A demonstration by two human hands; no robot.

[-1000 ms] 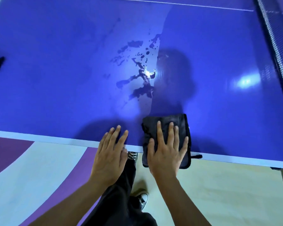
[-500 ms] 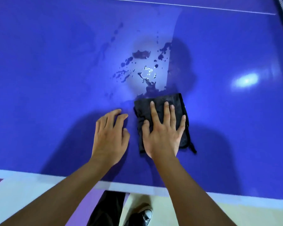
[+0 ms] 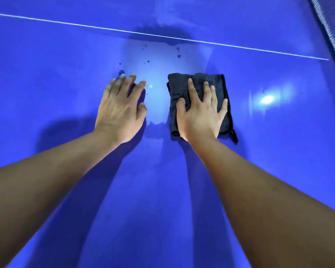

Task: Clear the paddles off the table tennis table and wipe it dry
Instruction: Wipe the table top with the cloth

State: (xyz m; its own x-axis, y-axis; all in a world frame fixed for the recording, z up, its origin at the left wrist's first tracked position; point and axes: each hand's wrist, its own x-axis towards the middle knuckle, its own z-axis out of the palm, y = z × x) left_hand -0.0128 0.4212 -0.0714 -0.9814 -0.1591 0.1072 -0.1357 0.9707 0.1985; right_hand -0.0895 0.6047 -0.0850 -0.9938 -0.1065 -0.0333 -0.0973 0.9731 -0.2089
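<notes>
A folded black cloth (image 3: 219,88) lies flat on the blue table tennis table (image 3: 46,78). My right hand (image 3: 201,111) presses on it with straight, spread fingers. My left hand (image 3: 120,109) rests flat on the bare table to the left of the cloth, fingers straight. A few small dark water drops (image 3: 147,60) sit just beyond the hands, near the white centre line (image 3: 240,47). No paddles are in view.
The net (image 3: 329,29) runs along the top right corner. A bright light reflection (image 3: 267,99) shines on the table right of the cloth. Both forearms stretch far over the table.
My right hand has pushed the cloth forward from the table's near edge across the puddle. Most of the water is gone, only small drops show. My left hand slid forward alongside.
</notes>
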